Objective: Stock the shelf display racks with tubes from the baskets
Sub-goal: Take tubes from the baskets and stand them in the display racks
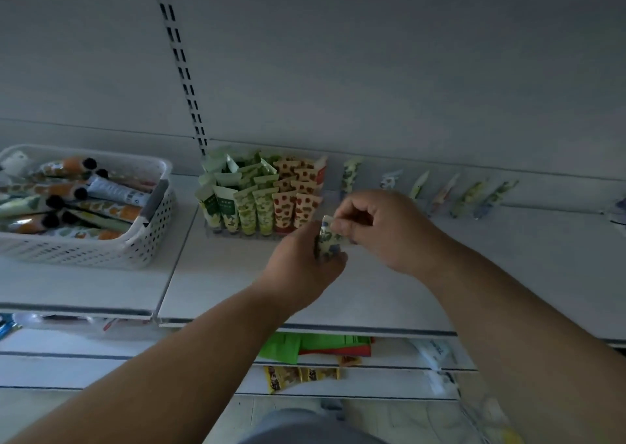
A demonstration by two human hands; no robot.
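A small tube (328, 240) with a blue and green print sits between both hands, just in front of the display rack (237, 233). My left hand (301, 271) grips its lower part from below. My right hand (379, 230) pinches its upper end. The clear rack holds rows of upright tubes: green leaf prints on the left (252, 203), red fruit prints on the right (298, 203). A white perforated basket (142, 240) at the left holds several longer tubes with black caps (78, 193).
Further tubes (350, 172) stand in a row along the shelf's back wall to the right of the rack. The white shelf (389, 294) runs across the view, with a slotted upright (183, 71) behind. Lower shelves hold green and red packets (315, 343) and yellow snack packs (301, 376).
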